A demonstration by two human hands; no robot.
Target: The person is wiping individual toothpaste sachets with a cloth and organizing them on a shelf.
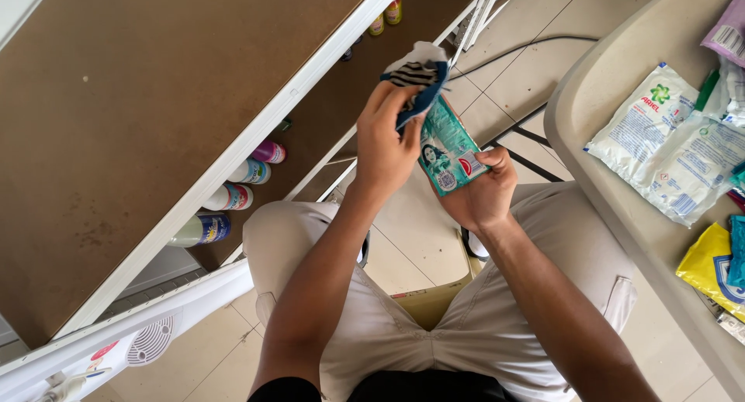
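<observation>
Left hand (384, 142): grip closed, pinching the striped cloth (419, 80) against the sachet's upper end.
Right hand (483, 194): grip closed round the lower end of the teal sachet (446, 150).
Where: held above the lap, between shelf (155, 123) and bench (621, 177).
Handling: looks light, limp, glossy, likely slippery; best held by the edges.
Axis: long axis runs upper-left to lower-right, printed face up.
Nearby: white sachets (667, 142) on the bench; bottles (233, 196) below the shelf.

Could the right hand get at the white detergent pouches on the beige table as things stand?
Probably yes. The white detergent pouches lie uncovered on the beige table, close beside the right hand, with nothing between. But that hand now grips a teal sachet, so it isn't free.
</observation>
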